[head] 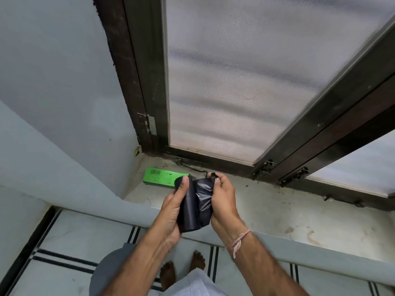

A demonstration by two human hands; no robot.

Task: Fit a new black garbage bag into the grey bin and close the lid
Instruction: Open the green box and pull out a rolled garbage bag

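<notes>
Holding the black bag
My left grip and right grip both pinch it; the grey bin sits near, by my feet. A hard tug may rip it.

At seven o'clock the grey bin is half hidden by the left forearm; the green box's print cannot be read.
</notes>
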